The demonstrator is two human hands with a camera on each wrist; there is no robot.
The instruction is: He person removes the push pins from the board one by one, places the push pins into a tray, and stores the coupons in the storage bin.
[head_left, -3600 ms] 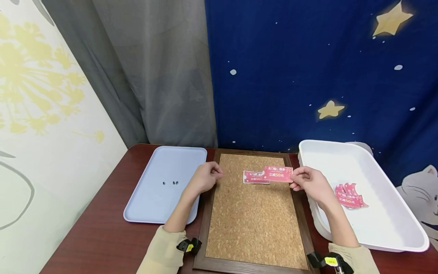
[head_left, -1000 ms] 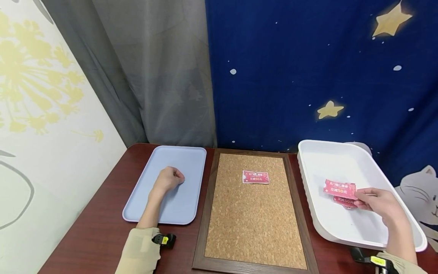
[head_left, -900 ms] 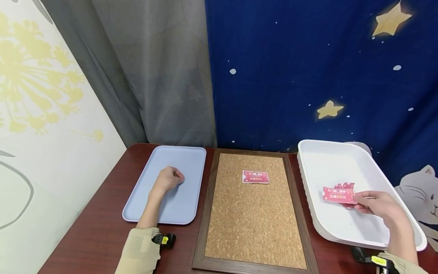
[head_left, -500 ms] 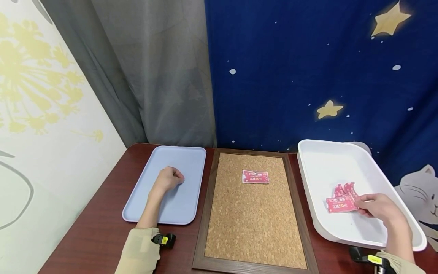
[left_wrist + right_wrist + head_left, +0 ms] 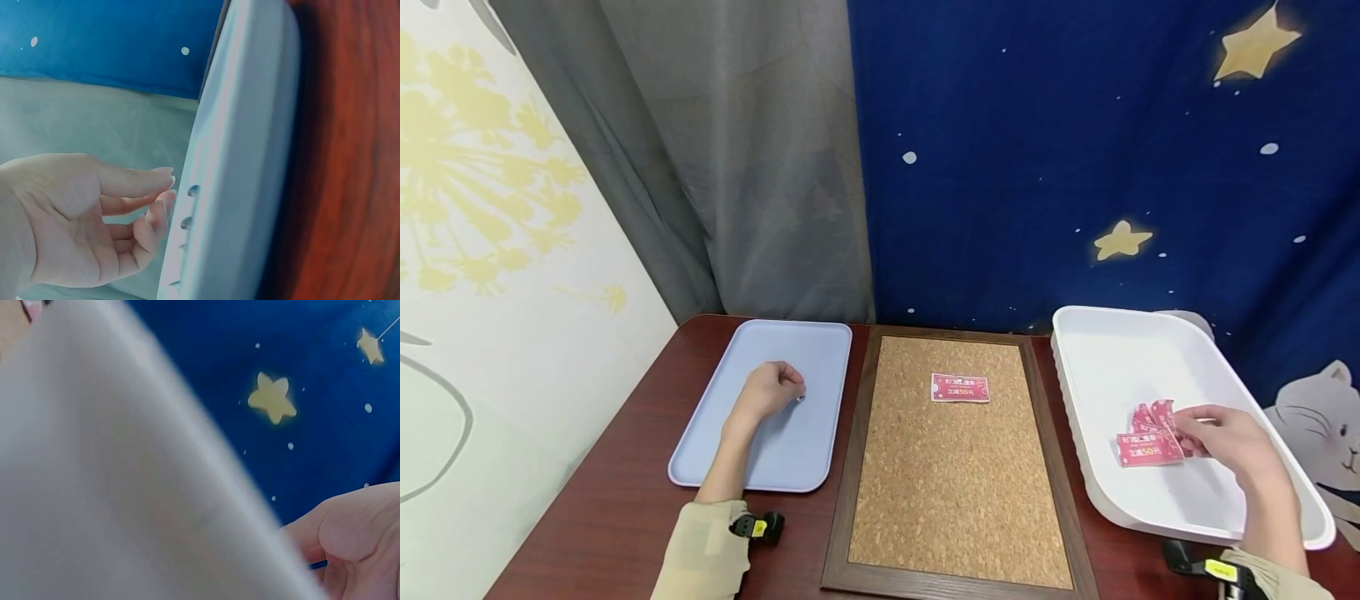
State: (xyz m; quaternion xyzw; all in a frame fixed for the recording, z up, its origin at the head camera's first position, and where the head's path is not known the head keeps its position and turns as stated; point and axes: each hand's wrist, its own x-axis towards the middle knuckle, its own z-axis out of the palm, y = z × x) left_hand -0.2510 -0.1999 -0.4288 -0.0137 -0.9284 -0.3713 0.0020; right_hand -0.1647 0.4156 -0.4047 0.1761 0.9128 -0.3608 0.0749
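Note:
In the head view my left hand (image 5: pixel 771 387) is over the blue tray (image 5: pixel 722 450), thumb and fingertips drawn together beside a small dark pin (image 5: pixel 801 398). More small dark pins (image 5: pixel 187 222) show on the tray in the left wrist view, right by the left fingertips; I cannot tell whether one is pinched. My right hand (image 5: pixel 1232 442) pinches the edge of a pink coupon (image 5: pixel 1162 413) in the white tray (image 5: pixel 1120 342). Another coupon (image 5: pixel 1150 449) lies flat in front of it. The tray wall hides the right fingertips in the right wrist view.
Between the trays lies a framed corkboard (image 5: pixel 962 492) with one pink coupon (image 5: pixel 960 388) near its top. All stand on a dark red-brown table (image 5: pixel 602 525). Behind hang a grey curtain (image 5: pixel 760 167) and a blue starry one (image 5: pixel 1000 167).
My left hand went from beside the corkboard to the pins and has just lifted slightly. My right hand carried a coupon from the board to the white tray, let it go and took another's edge.

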